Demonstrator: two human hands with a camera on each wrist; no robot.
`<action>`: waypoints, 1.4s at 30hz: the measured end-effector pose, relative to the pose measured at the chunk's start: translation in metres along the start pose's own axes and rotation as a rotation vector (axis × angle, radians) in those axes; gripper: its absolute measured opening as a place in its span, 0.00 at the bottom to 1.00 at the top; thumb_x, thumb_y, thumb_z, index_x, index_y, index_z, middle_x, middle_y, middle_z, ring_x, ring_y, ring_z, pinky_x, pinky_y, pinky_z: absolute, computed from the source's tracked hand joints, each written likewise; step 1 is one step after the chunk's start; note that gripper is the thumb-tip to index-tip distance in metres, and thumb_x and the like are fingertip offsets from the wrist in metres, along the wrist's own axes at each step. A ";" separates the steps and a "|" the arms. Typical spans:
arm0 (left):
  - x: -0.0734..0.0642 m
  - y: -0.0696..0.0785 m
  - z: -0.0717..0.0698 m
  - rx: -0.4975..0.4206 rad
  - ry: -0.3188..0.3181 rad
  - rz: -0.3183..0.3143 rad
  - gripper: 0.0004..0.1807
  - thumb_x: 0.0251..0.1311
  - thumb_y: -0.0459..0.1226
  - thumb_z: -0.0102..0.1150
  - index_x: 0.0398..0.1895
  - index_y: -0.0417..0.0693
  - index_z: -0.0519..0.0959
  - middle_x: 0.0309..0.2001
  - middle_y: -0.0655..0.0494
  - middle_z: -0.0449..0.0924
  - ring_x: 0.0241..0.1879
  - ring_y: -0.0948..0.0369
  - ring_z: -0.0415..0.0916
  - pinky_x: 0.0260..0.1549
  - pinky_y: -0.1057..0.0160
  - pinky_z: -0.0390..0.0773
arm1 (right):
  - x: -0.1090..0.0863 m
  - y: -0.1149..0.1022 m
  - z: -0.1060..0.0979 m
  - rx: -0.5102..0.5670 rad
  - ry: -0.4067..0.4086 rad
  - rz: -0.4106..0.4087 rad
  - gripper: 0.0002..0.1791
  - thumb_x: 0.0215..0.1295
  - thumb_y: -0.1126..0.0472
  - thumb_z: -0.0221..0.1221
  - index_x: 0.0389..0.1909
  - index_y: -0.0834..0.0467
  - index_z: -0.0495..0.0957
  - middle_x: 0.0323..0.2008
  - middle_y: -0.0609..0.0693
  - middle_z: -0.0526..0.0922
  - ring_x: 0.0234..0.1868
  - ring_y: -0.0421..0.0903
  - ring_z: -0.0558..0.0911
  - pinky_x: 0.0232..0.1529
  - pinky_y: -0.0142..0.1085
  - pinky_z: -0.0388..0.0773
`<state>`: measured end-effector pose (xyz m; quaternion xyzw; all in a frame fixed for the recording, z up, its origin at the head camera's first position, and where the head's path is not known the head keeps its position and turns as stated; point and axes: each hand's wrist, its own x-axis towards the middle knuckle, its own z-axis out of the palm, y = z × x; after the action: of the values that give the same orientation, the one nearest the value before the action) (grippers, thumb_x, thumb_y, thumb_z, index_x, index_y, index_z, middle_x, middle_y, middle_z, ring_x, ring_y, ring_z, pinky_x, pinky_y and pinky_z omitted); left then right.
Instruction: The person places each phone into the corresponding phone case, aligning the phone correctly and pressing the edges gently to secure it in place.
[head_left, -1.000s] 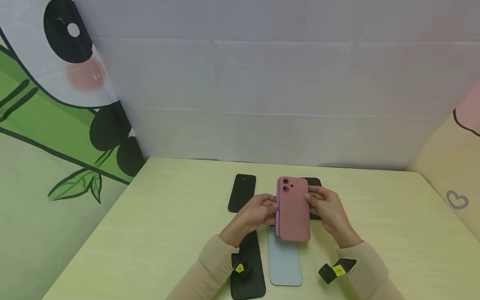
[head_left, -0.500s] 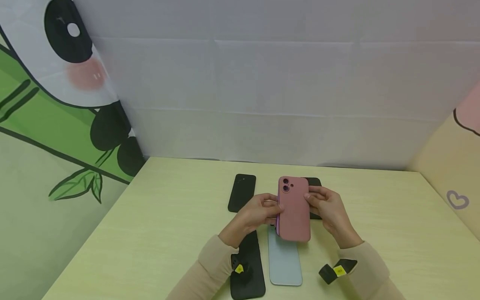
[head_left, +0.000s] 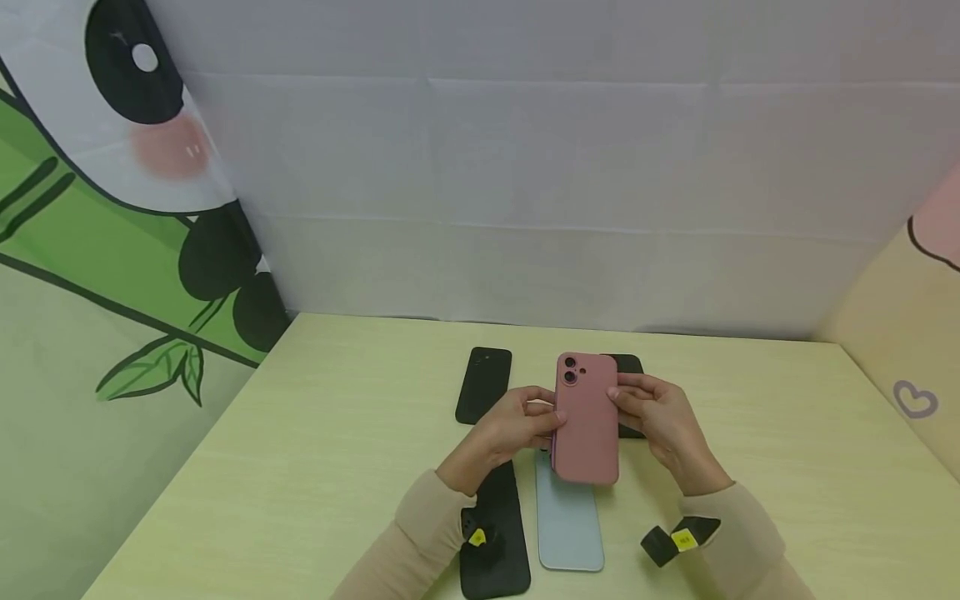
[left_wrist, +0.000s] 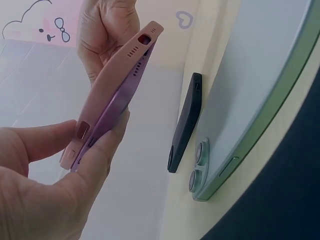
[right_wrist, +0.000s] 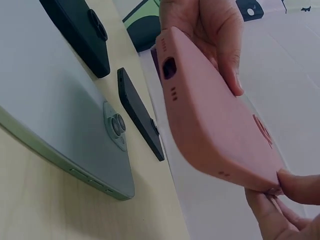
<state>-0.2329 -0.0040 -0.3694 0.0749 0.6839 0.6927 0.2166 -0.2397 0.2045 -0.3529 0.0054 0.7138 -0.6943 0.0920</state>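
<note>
A pink phone case (head_left: 587,429) is held upright above the table, its back with the camera holes toward the head camera. Behind it lies a purple phone (left_wrist: 114,109), seen edge-on in the left wrist view, with a gap between the two at the lower part. My left hand (head_left: 517,429) pinches the case and phone together at the left edge, thumb on the case's back. With thumb and fingers, my right hand (head_left: 660,421) grips the case's right edge near the top. In the head view the case hides nearly all of the phone.
Below the case lies a pale blue-green phone (head_left: 570,533). A long black phone or case (head_left: 497,562) is under the left wrist. Two smaller black ones lie farther back, one at left (head_left: 483,386), one (head_left: 632,364) partly behind the right hand. A wall stands behind the table (head_left: 360,375).
The purple edge that showed left of the case has slipped behind it. My left thumb has moved rightward onto the case's back. The right hand has kept its grip.
</note>
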 end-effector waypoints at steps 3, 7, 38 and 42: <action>0.000 0.000 0.000 -0.004 -0.013 0.004 0.17 0.61 0.30 0.53 0.52 0.33 0.66 0.47 0.37 0.78 0.37 0.56 0.79 0.41 0.57 0.80 | 0.000 -0.002 -0.002 -0.021 -0.010 0.005 0.27 0.64 0.67 0.53 0.61 0.74 0.59 0.30 0.39 0.80 0.34 0.32 0.81 0.39 0.27 0.79; 0.000 0.001 -0.001 0.002 -0.024 0.007 0.17 0.61 0.30 0.52 0.52 0.33 0.66 0.46 0.37 0.78 0.36 0.57 0.80 0.40 0.57 0.80 | 0.001 -0.003 -0.003 -0.027 -0.017 0.012 0.27 0.64 0.66 0.54 0.60 0.75 0.60 0.32 0.41 0.79 0.34 0.32 0.80 0.40 0.28 0.79; 0.001 0.010 -0.001 0.058 -0.025 0.012 0.19 0.61 0.33 0.54 0.54 0.36 0.68 0.48 0.41 0.79 0.41 0.55 0.81 0.43 0.59 0.79 | -0.002 -0.015 -0.005 0.082 0.023 -0.004 0.25 0.63 0.69 0.54 0.58 0.76 0.61 0.28 0.40 0.79 0.32 0.34 0.81 0.39 0.27 0.79; 0.001 0.010 0.000 0.088 -0.065 0.011 0.19 0.59 0.33 0.56 0.52 0.34 0.70 0.45 0.40 0.80 0.39 0.57 0.81 0.43 0.59 0.79 | -0.003 -0.017 -0.006 0.095 0.037 -0.018 0.25 0.62 0.69 0.54 0.57 0.77 0.61 0.27 0.40 0.80 0.32 0.34 0.82 0.39 0.27 0.79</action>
<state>-0.2356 -0.0033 -0.3598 0.1107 0.7060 0.6602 0.2311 -0.2399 0.2102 -0.3353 0.0165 0.6815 -0.7280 0.0722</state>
